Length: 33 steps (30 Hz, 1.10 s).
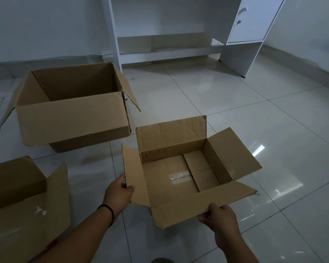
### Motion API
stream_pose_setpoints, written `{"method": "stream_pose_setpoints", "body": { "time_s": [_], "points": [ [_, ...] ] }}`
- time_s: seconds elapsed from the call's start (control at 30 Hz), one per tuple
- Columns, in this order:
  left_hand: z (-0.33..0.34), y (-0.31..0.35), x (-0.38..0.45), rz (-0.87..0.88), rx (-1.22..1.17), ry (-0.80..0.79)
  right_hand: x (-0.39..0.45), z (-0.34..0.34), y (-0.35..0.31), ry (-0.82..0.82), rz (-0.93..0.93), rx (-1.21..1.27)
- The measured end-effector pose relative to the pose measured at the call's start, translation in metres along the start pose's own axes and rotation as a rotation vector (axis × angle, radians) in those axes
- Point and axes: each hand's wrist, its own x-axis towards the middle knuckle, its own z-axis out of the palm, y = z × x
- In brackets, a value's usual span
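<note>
A small open cardboard box (180,175) sits low in the middle of the view, all flaps spread outward, with clear tape on its inner bottom and "PICS" handwritten on the far inner wall. My left hand (118,194) pinches the edge of its left flap, thumb on the inner side. My right hand (218,219) grips the edge of the near flap at its right part. A black band circles my left wrist.
A larger open cardboard box (74,118) stands on the tiled floor at the back left. A third cardboard box (23,205) lies at the near left edge. A white desk (234,57) with a closed cabinet door stands against the back wall.
</note>
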Motion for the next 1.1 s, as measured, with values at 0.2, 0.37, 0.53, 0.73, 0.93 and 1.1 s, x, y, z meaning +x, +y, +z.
{"method": "stream_pose_setpoints", "body": {
  "time_s": [0.2,0.37,0.53,0.73,0.93,1.1],
  "points": [
    [-0.047,0.021,-0.016,0.004,0.077,0.112,-0.03,-0.014,0.004,-0.14,0.199,-0.031],
    [-0.13,0.017,-0.063,0.067,0.197,0.262,-0.067,0.0,0.004,-0.306,0.119,-0.39],
    [-0.211,-0.02,-0.121,0.033,0.252,0.444,-0.109,0.051,0.002,-0.356,-0.34,-0.721],
    [-0.303,-0.092,-0.183,-0.106,0.283,0.625,-0.158,0.129,0.013,-0.498,-0.62,-1.004],
    [-0.38,-0.163,-0.201,-0.277,0.21,0.724,-0.187,0.221,0.033,-0.544,-0.736,-1.265],
    [-0.423,-0.208,-0.184,-0.408,0.187,0.758,-0.188,0.283,0.051,-0.53,-0.73,-1.486]
  ]
}}
